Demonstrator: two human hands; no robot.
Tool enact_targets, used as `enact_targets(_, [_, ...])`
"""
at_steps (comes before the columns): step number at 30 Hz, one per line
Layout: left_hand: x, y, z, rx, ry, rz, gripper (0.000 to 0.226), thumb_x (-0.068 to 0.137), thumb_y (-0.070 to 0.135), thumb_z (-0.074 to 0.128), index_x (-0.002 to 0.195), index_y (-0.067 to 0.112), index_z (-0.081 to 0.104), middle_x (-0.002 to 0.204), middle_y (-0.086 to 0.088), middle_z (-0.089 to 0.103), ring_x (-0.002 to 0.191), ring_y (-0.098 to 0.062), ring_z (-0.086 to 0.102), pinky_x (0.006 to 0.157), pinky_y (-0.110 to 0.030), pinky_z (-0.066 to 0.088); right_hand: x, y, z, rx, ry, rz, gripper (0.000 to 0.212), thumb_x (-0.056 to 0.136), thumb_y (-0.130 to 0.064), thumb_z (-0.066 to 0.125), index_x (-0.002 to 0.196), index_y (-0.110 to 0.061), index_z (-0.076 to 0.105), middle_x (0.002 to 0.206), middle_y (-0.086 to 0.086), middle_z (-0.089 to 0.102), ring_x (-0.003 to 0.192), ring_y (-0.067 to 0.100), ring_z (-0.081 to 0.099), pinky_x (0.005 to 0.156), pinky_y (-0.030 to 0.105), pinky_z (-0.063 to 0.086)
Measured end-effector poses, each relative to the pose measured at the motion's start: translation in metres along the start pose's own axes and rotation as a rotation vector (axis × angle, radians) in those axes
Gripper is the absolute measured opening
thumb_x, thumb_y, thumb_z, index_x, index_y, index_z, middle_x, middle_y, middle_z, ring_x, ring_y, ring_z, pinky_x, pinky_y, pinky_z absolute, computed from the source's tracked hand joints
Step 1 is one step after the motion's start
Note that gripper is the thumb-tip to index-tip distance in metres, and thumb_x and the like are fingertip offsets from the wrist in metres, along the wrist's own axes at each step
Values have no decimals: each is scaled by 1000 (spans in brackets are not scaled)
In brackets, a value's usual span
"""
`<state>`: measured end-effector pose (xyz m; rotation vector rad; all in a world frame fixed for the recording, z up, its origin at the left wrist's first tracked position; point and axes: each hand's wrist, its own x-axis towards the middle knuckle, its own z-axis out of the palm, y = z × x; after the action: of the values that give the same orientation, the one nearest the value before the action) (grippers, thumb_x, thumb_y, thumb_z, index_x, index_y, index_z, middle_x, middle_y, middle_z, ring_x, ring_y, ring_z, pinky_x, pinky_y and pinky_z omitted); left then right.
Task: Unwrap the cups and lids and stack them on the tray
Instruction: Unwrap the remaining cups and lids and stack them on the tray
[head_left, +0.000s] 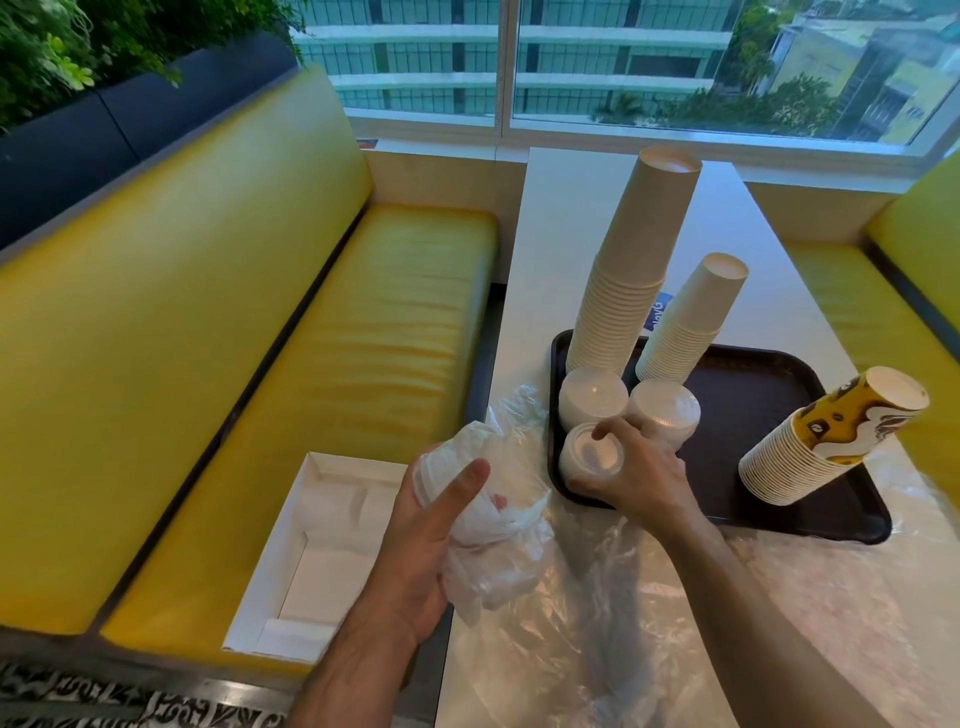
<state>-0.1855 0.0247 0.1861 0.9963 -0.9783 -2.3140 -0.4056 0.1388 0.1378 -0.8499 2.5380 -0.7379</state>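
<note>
R hand (631, 467) curls round lid stack (589, 457) at tray's (753, 415) near-left corner. L hand (441, 525) grips wrapped lids (452, 467), just left of tray, axis roughly upright; L is nearer them, R must come back left.

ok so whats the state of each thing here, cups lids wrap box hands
tall white cup stack: unwrapped, upside down on tray
shorter white cup stack: unwrapped, on tray
patterned cup stack: unwrapped, leaning
lid stacks: three on tray
left hand: grips wrapped lids
right hand: holds nearest lid stack
white box: open, on bench
loose plastic wrap: on table
</note>
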Motion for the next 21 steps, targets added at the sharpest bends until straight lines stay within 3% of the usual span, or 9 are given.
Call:
enact_targets(2, [0, 0, 1, -1, 0, -7, 59, 66, 28, 81, 122, 20, 63, 110, -17, 73, 95, -34, 70, 79, -54, 61, -5, -6, -6, -50, 25, -10, 50, 73, -44, 86, 113, -38, 57, 145, -7, 40, 134, 24, 38, 110, 55, 27])
enact_targets(4, [-1, 0, 3, 17, -5, -1, 60, 63, 30, 81, 119, 20, 63, 107, -17, 74, 96, -36, 70, 81, -55, 60, -15, -18, -15, 79, 85, -60, 35, 80, -36, 82, 108, -35, 62, 138, -7, 49, 129, 21, 46, 107, 49, 37])
enact_targets(7, [-1, -1, 6, 57, 1, 14, 60, 62, 31, 82, 118, 22, 63, 107, -19, 73, 98, -38, 70, 84, -57, 60, -39, -50, -33, 379, -14, -193, 12, 89, -26, 76, 97, -32, 69, 103, -12, 67, 97, 6, 64, 79, 25, 53])
enact_targets(10, [0, -3, 7, 82, 0, 12, 59, 69, 32, 86, 122, 22, 62, 111, -19, 73, 100, -35, 72, 83, -55, 61, -59, -77, -40, 417, -322, -386, 12, 90, -26, 74, 102, -27, 72, 95, -8, 72, 91, 11, 69, 79, 28, 59])
enact_targets(12, [0, -3, 9, 116, -11, 19, 64, 72, 37, 90, 127, 24, 60, 115, -14, 73, 103, -33, 73, 80, -49, 62, -65, -85, -35, 413, -420, -435, 18, 89, -28, 77, 106, -23, 72, 95, -7, 72, 90, 13, 69, 81, 31, 59])
enact_targets(16, [-4, -4, 14, 151, -20, 29, 73, 65, 42, 89, 128, 24, 58, 115, -14, 73, 104, -33, 73, 81, -49, 62, -66, -86, -27, 414, -405, -452, 26, 83, -28, 83, 103, -18, 71, 92, -7, 71, 85, 12, 70, 75, 32, 60])
enact_targets(21, [-7, -5, 12, 152, -56, 32, 75, 68, 42, 94, 130, 23, 57, 117, -15, 72, 105, -35, 72, 81, -50, 62, -63, -81, -28, 423, -437, -455, 15, 85, -22, 81, 98, -19, 73, 88, -6, 70, 82, 9, 67, 71, 26, 54])
